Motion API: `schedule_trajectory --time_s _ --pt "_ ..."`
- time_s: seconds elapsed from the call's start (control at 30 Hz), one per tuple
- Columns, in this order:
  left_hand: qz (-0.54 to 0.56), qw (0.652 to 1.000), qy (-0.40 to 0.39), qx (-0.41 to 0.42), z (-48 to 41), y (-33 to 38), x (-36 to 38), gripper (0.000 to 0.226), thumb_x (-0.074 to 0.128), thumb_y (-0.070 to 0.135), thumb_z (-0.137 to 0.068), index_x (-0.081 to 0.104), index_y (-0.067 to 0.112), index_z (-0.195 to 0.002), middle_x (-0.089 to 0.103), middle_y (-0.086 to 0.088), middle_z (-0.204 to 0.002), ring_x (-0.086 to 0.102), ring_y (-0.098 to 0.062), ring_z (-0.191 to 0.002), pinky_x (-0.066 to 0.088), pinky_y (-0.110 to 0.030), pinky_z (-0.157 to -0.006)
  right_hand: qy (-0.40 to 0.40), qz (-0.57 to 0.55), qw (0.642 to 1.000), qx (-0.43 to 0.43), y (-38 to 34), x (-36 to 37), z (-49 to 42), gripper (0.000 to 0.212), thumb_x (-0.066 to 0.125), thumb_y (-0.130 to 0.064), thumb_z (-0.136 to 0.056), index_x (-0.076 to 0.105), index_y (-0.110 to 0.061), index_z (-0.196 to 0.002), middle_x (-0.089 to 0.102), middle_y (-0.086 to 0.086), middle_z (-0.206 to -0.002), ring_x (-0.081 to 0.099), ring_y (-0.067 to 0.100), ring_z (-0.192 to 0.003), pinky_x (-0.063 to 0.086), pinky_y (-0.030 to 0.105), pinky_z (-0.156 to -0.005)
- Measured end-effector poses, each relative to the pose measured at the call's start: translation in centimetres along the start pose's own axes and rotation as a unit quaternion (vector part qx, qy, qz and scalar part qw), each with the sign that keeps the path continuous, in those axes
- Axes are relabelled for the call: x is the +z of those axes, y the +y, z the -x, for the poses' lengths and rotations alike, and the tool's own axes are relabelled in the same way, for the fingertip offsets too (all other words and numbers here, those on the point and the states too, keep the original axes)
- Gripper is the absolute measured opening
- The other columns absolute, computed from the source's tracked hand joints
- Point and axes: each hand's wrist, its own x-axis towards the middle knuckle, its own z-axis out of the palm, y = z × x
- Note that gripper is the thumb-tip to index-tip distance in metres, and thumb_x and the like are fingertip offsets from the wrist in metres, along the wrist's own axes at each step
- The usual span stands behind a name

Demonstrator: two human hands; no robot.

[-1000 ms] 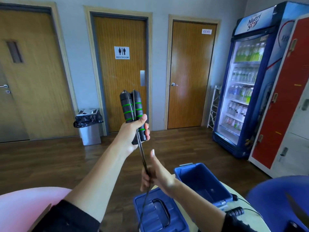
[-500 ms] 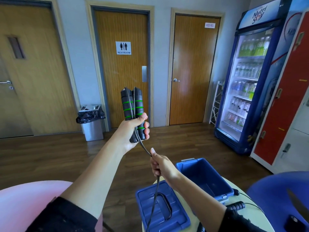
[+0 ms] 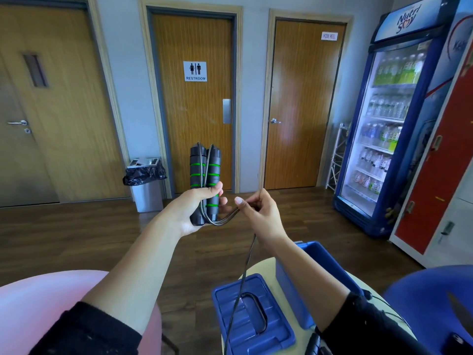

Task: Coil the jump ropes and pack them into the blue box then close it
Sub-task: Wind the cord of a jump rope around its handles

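A bin (image 3: 148, 194) is standing left of the fingers (image 3: 261, 203), a restroom door (image 3: 194, 119) is rising behind them, a drinks fridge (image 3: 384, 139) is glowing far right.

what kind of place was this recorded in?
Likely a shared break area in a public or commercial building, not a home: a restroom sign on the middle door, a stocked drinks fridge and lockers beside it.
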Motion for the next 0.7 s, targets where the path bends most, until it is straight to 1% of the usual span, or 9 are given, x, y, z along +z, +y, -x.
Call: schedule_trajectory --time_s 0.07,0.17,0.23,0.27,0.37,0.47,0.53,0.63,0.7 --pt "-0.002 1.000 -0.002 -0.015 0.2 -0.1 0.0 0.028 0.076 0.030 -0.067 0.064 0.011 -0.084 0.064 -0.009 -0.090 0.061 -0.029 -0.094 0.048 -0.045 -0.091 -0.008 0.026 0.999 -0.029 -0.5 0.1 -0.3 0.030 0.071 -0.028 -0.085 0.049 -0.011 -0.077 0.048 -0.008 -0.061 0.041 0.000 -0.053 0.035 0.014 -0.054" --pt "0.010 0.998 -0.048 -0.038 0.6 -0.2 0.3 0.034 0.071 0.027 -0.074 0.060 0.005 -0.099 0.066 -0.016 -0.096 0.066 -0.040 -0.091 0.057 -0.050 -0.077 -0.029 0.048 0.996 -0.064 -1.1 0.3 -0.3 0.030 0.070 -0.024 -0.087 0.046 -0.009 -0.079 0.055 -0.001 -0.066 0.044 0.002 -0.053 0.036 0.013 -0.051" --pt "0.010 0.997 -0.070 -0.043 0.8 -0.2 0.5 0.044 0.068 0.028 -0.077 0.057 0.005 -0.113 0.069 -0.018 -0.097 0.068 -0.043 -0.087 0.058 -0.047 -0.067 -0.037 0.062 0.995 -0.075 -1.4 0.5 -0.4 0.029 0.069 -0.023 -0.088 0.044 -0.010 -0.079 0.057 -0.005 -0.066 0.045 0.000 -0.052 0.038 0.012 -0.050" --pt "0.006 0.996 -0.075 -0.044 0.8 -0.3 0.6 0.046 0.068 0.030 -0.077 0.057 0.005 -0.114 0.069 -0.019 -0.096 0.069 -0.041 -0.084 0.058 -0.043 -0.065 -0.039 0.066 0.994 -0.078 -1.6 0.6 -0.4 0.029 0.068 -0.022 -0.088 0.044 -0.010 -0.079 0.057 -0.009 -0.066 0.046 0.000 -0.053 0.038 0.013 -0.051" --pt "-0.003 0.996 -0.076 -0.049 0.7 -0.4 0.5 0.042 0.066 0.037 -0.077 0.060 0.007 -0.105 0.069 -0.016 -0.087 0.068 -0.030 -0.069 0.056 -0.035 -0.059 -0.051 0.071 0.993 -0.072 -1.8 0.7 -0.5 0.027 0.061 -0.023 -0.093 0.043 -0.005 -0.083 0.062 -0.009 -0.067 0.055 0.004 -0.057 0.044 0.020 -0.058" --pt "-0.010 0.994 -0.096 -0.050 0.6 -0.6 0.7 0.034 0.064 0.038 -0.078 0.059 0.009 -0.096 0.063 -0.010 -0.076 0.061 -0.023 -0.061 0.054 -0.031 -0.056 -0.072 0.076 0.992 -0.072 -2.0 0.8 -0.4 0.024 0.053 -0.023 -0.098 0.044 -0.004 -0.085 0.061 -0.005 -0.062 0.056 0.000 -0.054 0.043 0.013 -0.056" --pt "-0.023 0.994 -0.095 -0.048 0.7 -0.6 0.9 0.030 0.063 0.038 -0.079 0.058 0.011 -0.091 0.059 -0.008 -0.071 0.058 -0.021 -0.057 0.052 -0.029 -0.054 -0.078 0.072 0.992 -0.065 -2.1 0.8 -0.4 0.024 0.049 -0.023 -0.099 0.043 -0.002 -0.088 0.060 -0.003 -0.062 0.053 0.002 -0.054 0.041 0.013 -0.055" --pt "-0.039 0.995 -0.077 -0.057 0.7 -0.5 0.9 0.029 0.064 0.037 -0.076 0.054 0.012 -0.088 0.057 -0.006 -0.066 0.054 -0.020 -0.053 0.050 -0.028 -0.051 -0.049 0.064 0.995 -0.056 -1.7 0.6 -0.9 0.024 0.045 -0.025 -0.101 0.044 -0.002 -0.091 0.054 0.002 -0.072 0.047 0.013 -0.067 0.040 0.028 -0.064" --pt "-0.052 0.994 -0.076 -0.058 0.7 -0.6 0.9 0.029 0.065 0.036 -0.075 0.053 0.014 -0.088 0.056 -0.006 -0.064 0.053 -0.019 -0.051 0.049 -0.027 -0.050 -0.042 0.064 0.996 -0.052 -1.3 0.5 -1.2 0.025 0.044 -0.027 -0.101 0.045 -0.004 -0.092 0.053 0.004 -0.074 0.046 0.017 -0.070 0.039 0.033 -0.066"
